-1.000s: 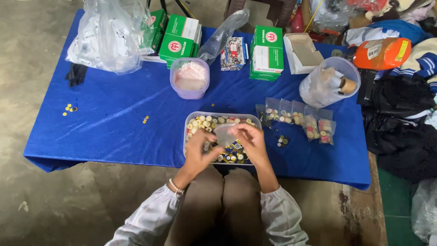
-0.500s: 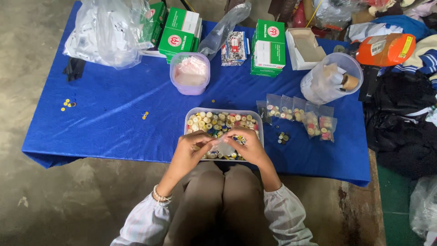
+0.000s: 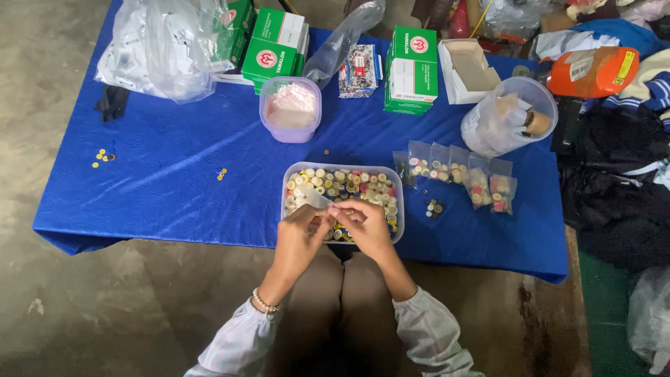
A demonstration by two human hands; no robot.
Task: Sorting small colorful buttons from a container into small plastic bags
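A clear rectangular tub full of several small buttons in yellow, white and other colours sits at the front edge of a blue cloth. Both hands hover over its near side. My left hand pinches a small clear plastic bag at its edge. My right hand touches the same bag from the right, fingers curled; whether a button lies in them is hidden.
A row of small filled bags lies right of the tub, loose buttons beside it. Behind stand a lilac tub, green boxes, a round clear container, a big plastic bag. Clothes are piled at right.
Both hands have shifted a little toward me over the tub's near side, still working the small clear bag between them. The view has tilted slightly.
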